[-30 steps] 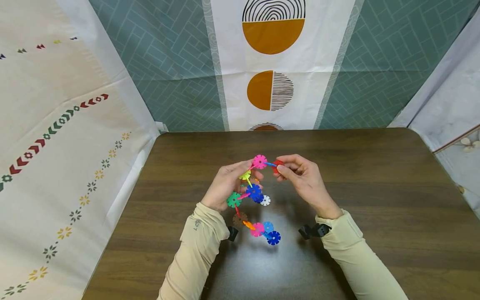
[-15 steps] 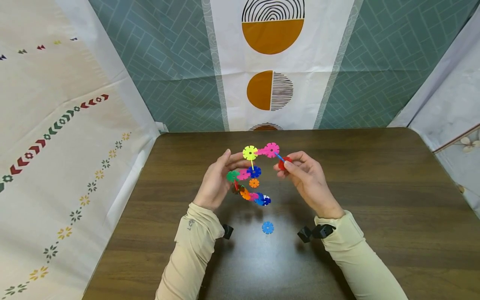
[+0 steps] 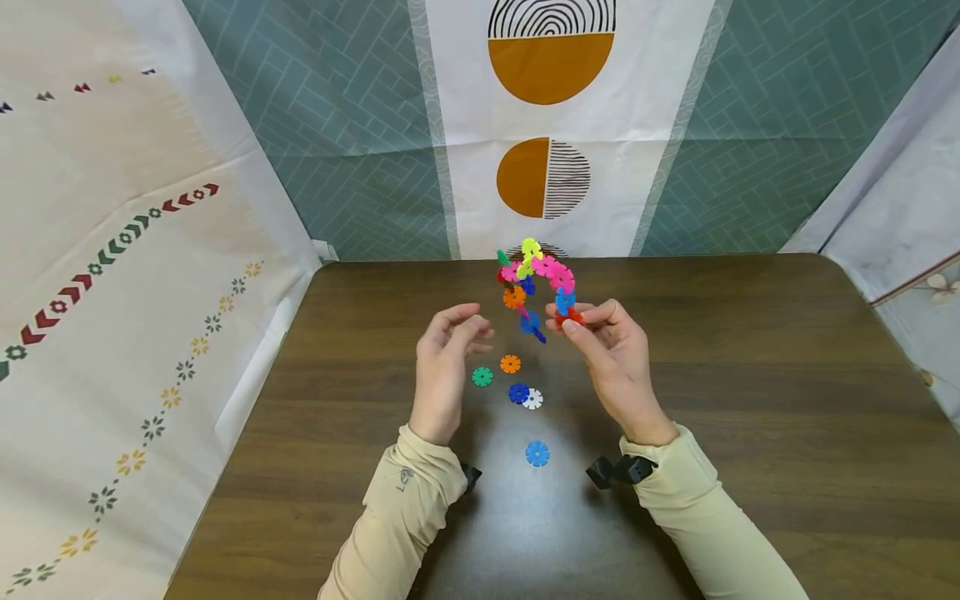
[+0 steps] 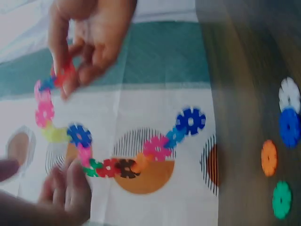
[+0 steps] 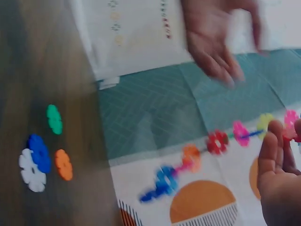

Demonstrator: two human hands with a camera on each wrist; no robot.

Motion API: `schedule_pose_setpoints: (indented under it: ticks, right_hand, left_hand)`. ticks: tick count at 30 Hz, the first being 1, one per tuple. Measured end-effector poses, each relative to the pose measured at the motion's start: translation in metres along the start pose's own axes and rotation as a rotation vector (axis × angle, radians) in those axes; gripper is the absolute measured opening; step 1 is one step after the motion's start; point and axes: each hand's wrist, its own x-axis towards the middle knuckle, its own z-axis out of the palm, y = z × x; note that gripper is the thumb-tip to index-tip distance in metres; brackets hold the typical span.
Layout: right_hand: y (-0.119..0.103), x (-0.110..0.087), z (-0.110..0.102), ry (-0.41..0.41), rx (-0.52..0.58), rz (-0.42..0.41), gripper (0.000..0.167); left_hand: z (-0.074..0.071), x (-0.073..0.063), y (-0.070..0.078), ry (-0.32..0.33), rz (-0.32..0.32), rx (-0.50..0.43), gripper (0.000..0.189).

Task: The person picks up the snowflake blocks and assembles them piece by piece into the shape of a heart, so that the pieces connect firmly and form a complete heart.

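My right hand (image 3: 621, 367) pinches a red notched disc (image 3: 570, 317) between thumb and fingers. From it a chain of linked plastic discs (image 3: 553, 272) in several colours arcs up and leftward above the table. The chain's free end is a dark blue disc (image 4: 191, 121), seen flat in the left wrist view. My left hand (image 3: 441, 367) is apart from the chain in the head view, its fingers loosely bent and holding nothing. In the right wrist view the chain (image 5: 217, 142) is blurred and partly hidden by the right hand's fingers.
Loose discs lie on the brown wooden table (image 3: 360, 467): green (image 3: 482, 377), orange (image 3: 511, 363), dark blue (image 3: 518, 393), white (image 3: 533, 399) and light blue (image 3: 537, 454). The dark blue one overlaps the white. A patterned cloth (image 3: 570, 67) hangs behind the table.
The chain has risen and swung up, away from the table. My left hand, earlier at the chain, is now apart from it. The right hand keeps its pinch on the red disc.
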Motion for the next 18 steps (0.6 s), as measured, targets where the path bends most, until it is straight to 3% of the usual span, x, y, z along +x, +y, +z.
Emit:
schedule_pose_setpoints:
  ticks: [4,7,10,15,18]
  right_hand:
    - [0.012,-0.007,0.013,0.018,-0.209,-0.089,0.013]
    - [0.017,-0.014,0.026,-0.032,-0.359,-0.132,0.015]
    - [0.019,-0.018,0.035,-0.105,-0.498,-0.207,0.02]
    - [0.031,-0.018,0.032,-0.185,-0.675,-0.359,0.029]
    - [0.037,-0.017,0.025,-0.259,-0.678,-0.358,0.032]
  left_hand:
    - [0.009,0.0,0.001,-0.232,-0.042,-0.085,0.045]
    - [0.01,0.004,-0.001,-0.3,-0.092,-0.214,0.052]
    - [0.009,0.007,-0.003,-0.309,-0.119,-0.288,0.051]
    - [0.007,0.009,-0.007,-0.263,-0.145,-0.314,0.04]
    - [0.004,0.01,-0.008,-0.222,-0.156,-0.345,0.032]
